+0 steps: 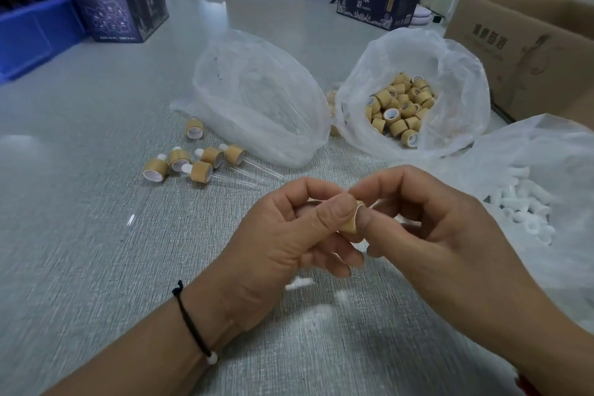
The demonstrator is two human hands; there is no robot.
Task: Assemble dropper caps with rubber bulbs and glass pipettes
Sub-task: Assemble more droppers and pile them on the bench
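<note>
Surface: grey woven table, navy boxes and cardboard cartons at its far edge.
Cap: bamboo cap, above table near front, between both hands.
Left hand: thumb and fingers curled round cap, gripping it.
Right hand: thumb and forefinger pinching cap's open end.
Bags: behind cap, bag of loose caps; right, bag of white bulbs; clear bag.
Finished droppers: left of clear bag, lying flat.
</note>
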